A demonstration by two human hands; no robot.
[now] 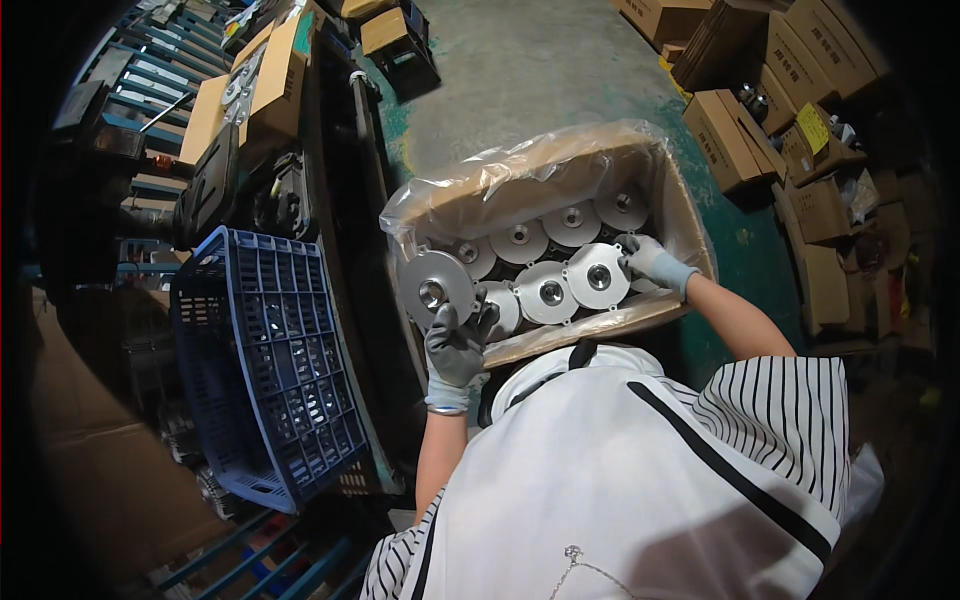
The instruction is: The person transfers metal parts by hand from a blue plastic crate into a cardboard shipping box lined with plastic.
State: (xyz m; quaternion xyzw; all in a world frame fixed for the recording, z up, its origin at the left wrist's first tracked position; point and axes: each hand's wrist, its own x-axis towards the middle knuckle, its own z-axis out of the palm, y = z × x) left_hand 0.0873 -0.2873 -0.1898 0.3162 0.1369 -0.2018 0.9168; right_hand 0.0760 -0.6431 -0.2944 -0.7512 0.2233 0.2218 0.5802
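Observation:
My gloved left hand [455,347] grips a round metal end cover [418,273] with a raised hub by its lower edge, thumb on its face. That cover is tilted up over the left end of a plastic-lined cardboard box [682,205]. At the right end, the gloved fingers of my right hand [647,258] are closed on the rim of another round metal end cover [588,294]. A similar cover [537,306] lies beside it, and one more [500,312] is partly hidden behind my left hand. Several others [571,238] line the far side of the box.
A blue plastic crate [290,490] stands on its side to the left, beside a dark bench edge. Farther up the bench is an open carton [278,85] with metal parts. Cardboard boxes [728,135] pile up at the right, and a small stool [395,40] stands on the far floor.

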